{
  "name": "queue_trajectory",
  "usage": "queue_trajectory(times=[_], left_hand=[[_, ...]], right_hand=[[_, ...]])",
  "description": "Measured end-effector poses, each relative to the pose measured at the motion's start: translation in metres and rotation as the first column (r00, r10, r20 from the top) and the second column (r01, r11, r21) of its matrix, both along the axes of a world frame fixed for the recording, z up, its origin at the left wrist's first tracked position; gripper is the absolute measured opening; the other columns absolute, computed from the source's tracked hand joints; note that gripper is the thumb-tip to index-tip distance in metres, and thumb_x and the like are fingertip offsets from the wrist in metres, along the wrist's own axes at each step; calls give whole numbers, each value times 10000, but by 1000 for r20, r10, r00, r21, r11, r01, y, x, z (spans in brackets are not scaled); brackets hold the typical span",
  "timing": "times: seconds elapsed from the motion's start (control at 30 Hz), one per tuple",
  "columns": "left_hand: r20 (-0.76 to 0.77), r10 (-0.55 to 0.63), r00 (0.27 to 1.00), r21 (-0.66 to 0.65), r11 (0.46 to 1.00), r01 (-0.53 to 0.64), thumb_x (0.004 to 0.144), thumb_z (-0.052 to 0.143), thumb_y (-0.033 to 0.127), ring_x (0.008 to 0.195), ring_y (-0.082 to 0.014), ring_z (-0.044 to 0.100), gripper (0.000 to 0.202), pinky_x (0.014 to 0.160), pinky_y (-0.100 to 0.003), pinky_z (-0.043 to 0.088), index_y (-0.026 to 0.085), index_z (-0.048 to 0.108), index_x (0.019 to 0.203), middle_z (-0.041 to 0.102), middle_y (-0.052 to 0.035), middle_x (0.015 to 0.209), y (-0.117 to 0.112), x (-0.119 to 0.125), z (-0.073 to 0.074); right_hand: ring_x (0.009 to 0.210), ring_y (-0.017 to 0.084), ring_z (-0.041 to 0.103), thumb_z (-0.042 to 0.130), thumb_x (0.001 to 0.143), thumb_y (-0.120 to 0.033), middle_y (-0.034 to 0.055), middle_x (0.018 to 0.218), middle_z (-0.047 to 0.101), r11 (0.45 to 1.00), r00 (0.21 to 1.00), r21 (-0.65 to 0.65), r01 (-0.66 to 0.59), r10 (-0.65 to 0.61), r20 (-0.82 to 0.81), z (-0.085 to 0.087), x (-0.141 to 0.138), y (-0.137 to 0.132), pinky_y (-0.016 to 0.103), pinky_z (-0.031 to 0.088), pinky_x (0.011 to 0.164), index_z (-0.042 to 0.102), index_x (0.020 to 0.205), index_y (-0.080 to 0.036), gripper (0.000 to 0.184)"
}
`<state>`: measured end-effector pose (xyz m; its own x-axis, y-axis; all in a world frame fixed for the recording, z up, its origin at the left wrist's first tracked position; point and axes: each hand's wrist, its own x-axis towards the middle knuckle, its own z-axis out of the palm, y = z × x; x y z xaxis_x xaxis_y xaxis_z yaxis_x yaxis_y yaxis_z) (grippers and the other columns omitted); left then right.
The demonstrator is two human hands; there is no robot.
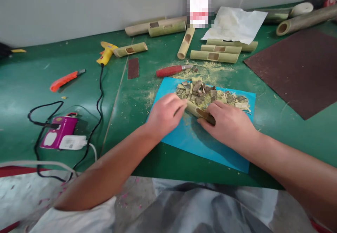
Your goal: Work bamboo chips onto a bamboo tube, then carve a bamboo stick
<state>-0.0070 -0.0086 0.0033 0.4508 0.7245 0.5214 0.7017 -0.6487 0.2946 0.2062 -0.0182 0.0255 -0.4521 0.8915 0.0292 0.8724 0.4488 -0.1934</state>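
A short bamboo tube point(194, 109) with a rectangular opening cut in its side lies slantwise between my hands, just above a blue sheet point(181, 134). My right hand point(229, 120) wraps its near right end, thumb below and fingers over the top. At the far left end, my left hand point(168, 112) is closed, its fingertips pinching the tube's tip; whether anything small is also between them is hidden. Right behind the tube, a heap of bamboo chips and shavings point(200, 91) covers the sheet's upper part. Beyond the sheet lies a red-handled knife point(171, 71) amid pale dust.
Several cut bamboo tubes point(214, 56) lie toward the back, by a white paper point(234, 24). A large brown sheet point(297, 68) is at right. On the left are a yellow glue gun point(106, 54), an orange cutter point(65, 81), a brown strip point(133, 68) and a corded purple power strip point(60, 131).
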Motion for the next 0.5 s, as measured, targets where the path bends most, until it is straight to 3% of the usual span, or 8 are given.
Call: queue_trajectory(times=[0.1,0.23,0.33,0.43,0.5], left_hand=[[-27,-76,997,-18,997,76,1028,537,239,808,-157,662,207,742,-271,539,148,722,999,709,-60,874,-1,2,0],[-27,8,1000,-7,1000,-8,1026,532,231,797,-163,654,209,729,-279,535,146,718,981,695,-61,849,-3,3,0],[-45,-51,998,-33,998,50,1026,536,236,800,-159,656,204,733,-274,536,148,718,1007,697,-59,856,-3,3,-1],[1,10,1000,-18,1000,-10,1026,541,233,835,-158,660,196,766,-273,543,148,716,1006,700,-62,882,-3,1,-2],[-16,-13,1000,-5,1000,13,1029,533,243,809,-162,655,212,742,-277,540,139,716,1006,696,-68,868,-2,1,-3]], right_hand=[[695,196,583,619,904,-370,71,823,652,1000,1000,-13,5,-4,11,0,-1,0,314,242,579,645,867,-165,210],[693,197,584,607,915,-384,70,820,650,1000,1000,-24,14,-14,12,0,-1,0,312,248,579,641,853,-166,230],[683,193,578,610,915,-375,71,820,652,1000,1000,-24,10,-10,12,0,0,0,313,251,580,647,857,-165,221],[687,191,577,617,916,-393,69,809,648,999,1000,-31,15,-15,8,0,0,1,311,261,584,645,840,-166,240],[690,189,575,623,911,-393,67,803,647,999,1000,-31,16,-16,9,0,-1,2,309,265,586,646,837,-167,239]])
